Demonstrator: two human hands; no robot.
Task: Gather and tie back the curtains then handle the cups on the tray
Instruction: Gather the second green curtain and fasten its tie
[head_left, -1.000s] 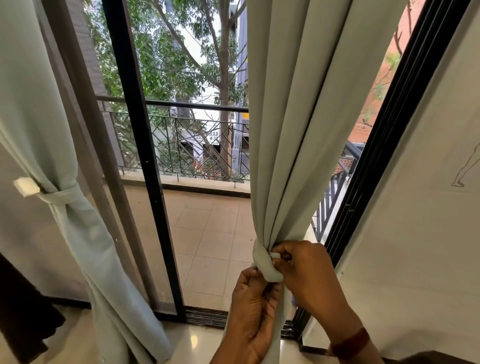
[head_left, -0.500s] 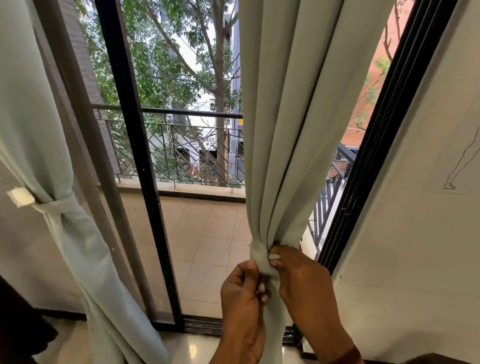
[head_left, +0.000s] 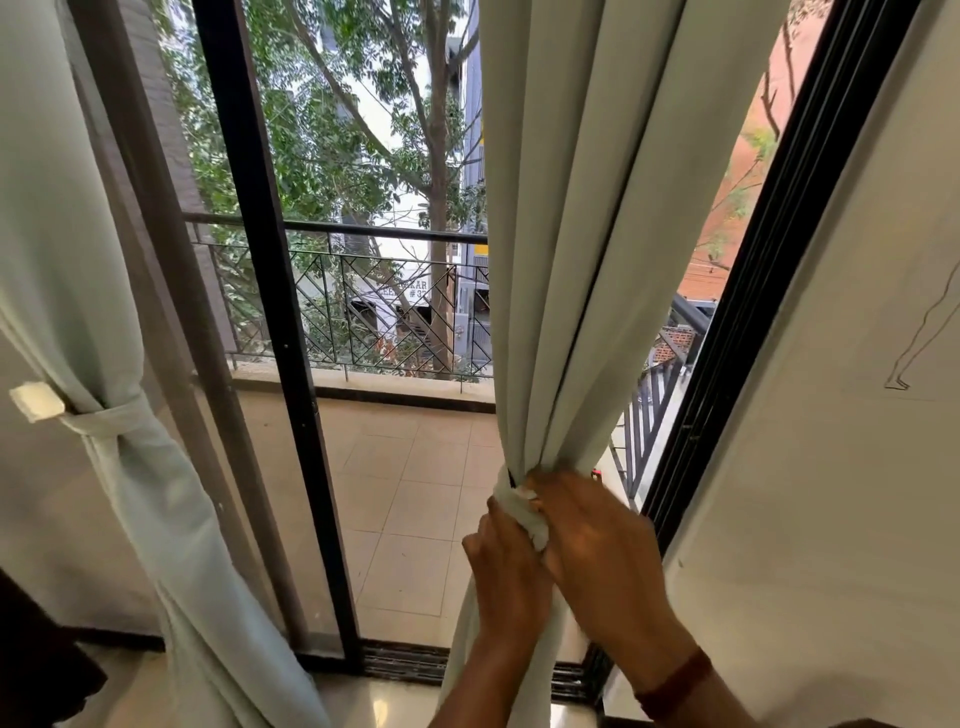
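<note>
both the left hand (head_left: 511, 566) and right hand (head_left: 597, 551) are clamped on the pale green fabric tie-back band (head_left: 522, 512) around the gathered right curtain (head_left: 561, 312), so fastening it comes next, i think.

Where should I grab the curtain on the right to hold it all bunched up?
Grab the right curtain at its narrow waist, where the folds pinch together, coming from the room side. That is where the left hand and right hand squeeze it now, at about the height of the left curtain's tie. Higher up it probably spreads too wide.
</note>
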